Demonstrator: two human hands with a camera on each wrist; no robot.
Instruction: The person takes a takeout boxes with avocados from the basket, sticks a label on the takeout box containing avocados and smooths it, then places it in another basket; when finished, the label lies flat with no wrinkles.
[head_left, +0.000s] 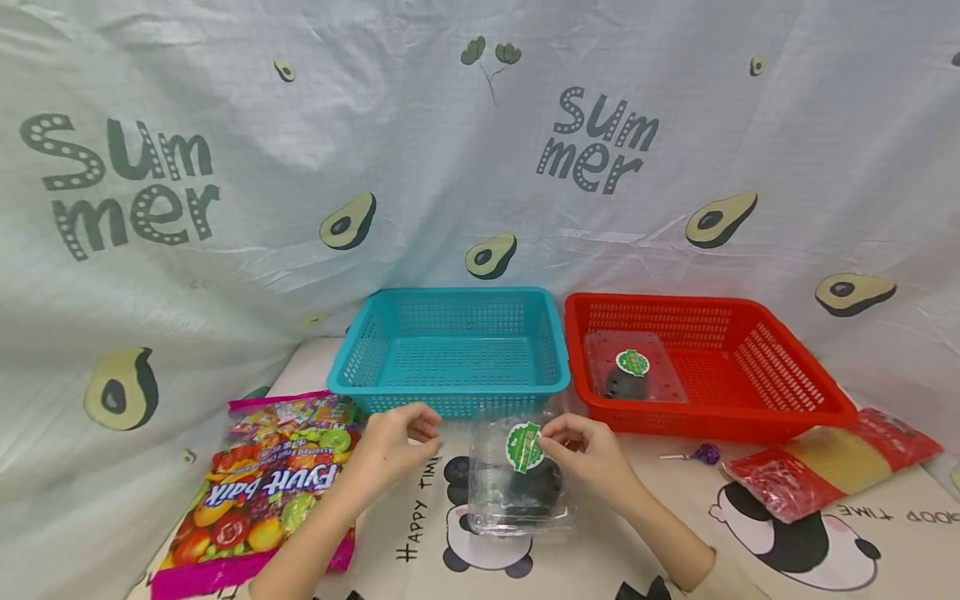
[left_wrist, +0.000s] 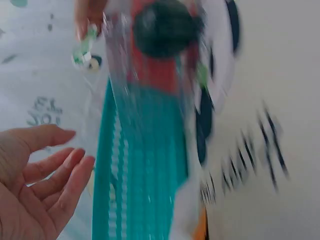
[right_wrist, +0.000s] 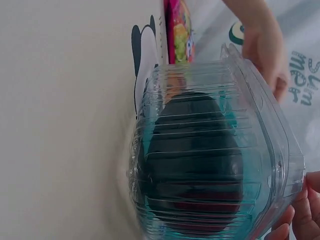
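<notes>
A clear plastic clamshell box [head_left: 495,500] stands on the table between my hands. Inside it lies a dark, egg-shaped object [right_wrist: 192,155], whose kind I cannot tell. My right hand [head_left: 588,458] pinches the edge of a round green-and-white sticker [head_left: 524,447] over the lid. From the left wrist view the sticker [left_wrist: 86,49] appears nearly edge-on by the fingertips; whether it touches the lid is unclear. Left of the box, my left hand [head_left: 401,442] hovers with loosely bent fingers and holds nothing, as the left wrist view also shows.
Behind the box stands a blue basket [head_left: 450,390]. To its right, a red basket [head_left: 720,421] holds another clear box [head_left: 663,367] with a green label. A fruit candy bag [head_left: 258,500] lies at left; a purple lollipop [head_left: 705,453] and a red-and-yellow packet [head_left: 832,462] lie at right.
</notes>
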